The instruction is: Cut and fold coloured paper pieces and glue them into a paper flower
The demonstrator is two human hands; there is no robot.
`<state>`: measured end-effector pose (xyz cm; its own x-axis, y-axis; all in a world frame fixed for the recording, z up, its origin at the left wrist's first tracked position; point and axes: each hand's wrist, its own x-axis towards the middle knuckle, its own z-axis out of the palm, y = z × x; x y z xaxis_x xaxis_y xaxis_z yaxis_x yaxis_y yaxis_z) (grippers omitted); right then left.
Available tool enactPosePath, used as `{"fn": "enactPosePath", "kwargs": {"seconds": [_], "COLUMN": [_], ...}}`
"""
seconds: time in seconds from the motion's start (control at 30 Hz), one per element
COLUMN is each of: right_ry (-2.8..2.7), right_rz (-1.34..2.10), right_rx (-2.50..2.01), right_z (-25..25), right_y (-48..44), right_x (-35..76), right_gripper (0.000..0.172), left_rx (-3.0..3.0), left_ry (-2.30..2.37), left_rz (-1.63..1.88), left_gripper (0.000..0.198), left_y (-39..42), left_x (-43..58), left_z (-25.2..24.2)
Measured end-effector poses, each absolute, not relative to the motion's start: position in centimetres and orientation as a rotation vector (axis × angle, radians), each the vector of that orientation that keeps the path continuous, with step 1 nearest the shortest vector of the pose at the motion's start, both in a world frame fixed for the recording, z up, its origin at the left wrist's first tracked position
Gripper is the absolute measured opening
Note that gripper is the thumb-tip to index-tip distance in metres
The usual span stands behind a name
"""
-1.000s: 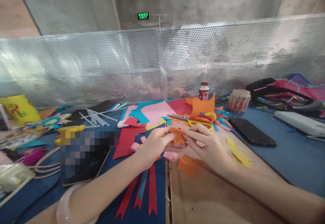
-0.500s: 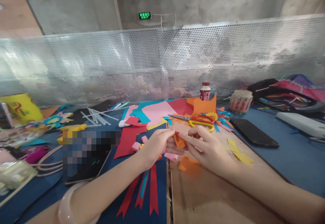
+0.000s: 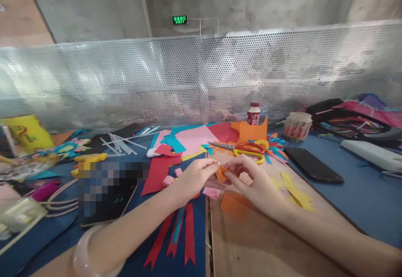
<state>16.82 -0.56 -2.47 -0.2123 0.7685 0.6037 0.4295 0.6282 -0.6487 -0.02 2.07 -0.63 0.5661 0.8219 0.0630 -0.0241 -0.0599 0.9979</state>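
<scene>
Between my two hands is a small folded piece of orange paper [image 3: 221,174], held above the wooden board. My left hand [image 3: 198,177] pinches its left side with thumb and fingertips. Thumb and fingers of my right hand [image 3: 251,177] grip the right side. Below lies another orange paper piece [image 3: 235,205], flat on the board [image 3: 257,243]. A pink paper loop [image 3: 211,192] sits just under my left fingers. Red ribbon-like strips [image 3: 190,235] with notched ends, one with a blue strip on it, extend toward me under my left forearm, which partly hides what they join.
Orange-handled scissors [image 3: 248,147] lie beyond my hands, near a blue and orange paper flower [image 3: 276,145]. Yellow paper strips [image 3: 297,191] and a black phone [image 3: 314,164] are to the right. A tablet [image 3: 109,197] lies left; coloured sheets [image 3: 196,138], a bottle [image 3: 253,113] and a jar [image 3: 297,126] stand behind.
My right thumb and fingers have shifted on the orange paper, and the piece now looks more folded and shows less. My left hand has barely moved.
</scene>
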Motion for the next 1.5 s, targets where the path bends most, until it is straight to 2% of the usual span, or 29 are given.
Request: {"fn": "enactPosePath", "kwargs": {"seconds": [0.27, 0.63, 1.0, 1.4, 1.5], "right_ry": [-1.737, -1.691, -1.651, -1.736, -1.755], "right_rz": [0.636, 0.703, 0.756, 0.633, 0.611], "right_rx": [-1.149, -1.153, -1.173, -1.115, -1.065], "right_z": [-2.74, -2.35, -2.2, -2.28, -2.42], "right_y": [-0.02, -0.41, -0.51, -0.6, -0.81], "right_x": [16.39, 16.1, 16.08, 16.23, 16.05], "right_gripper": [0.014, 0.018, 0.016, 0.012, 0.022], "left_rx": [1.776, 1.627, 1.603, 1.606, 1.595], "left_ry": [0.853, 0.726, 0.8, 0.893, 0.922], "left_rz": [0.831, 0.763, 0.726, 0.858, 0.887], "left_gripper": [0.032, 0.044, 0.038, 0.024, 0.025], "left_y": [2.12, 2.15, 1.85, 2.42, 2.71], "left_x": [-0.39, -0.02, -0.14, -0.09, -0.19], "left_z": [-0.75, -1.07, -0.82, -1.49, -1.47]}}
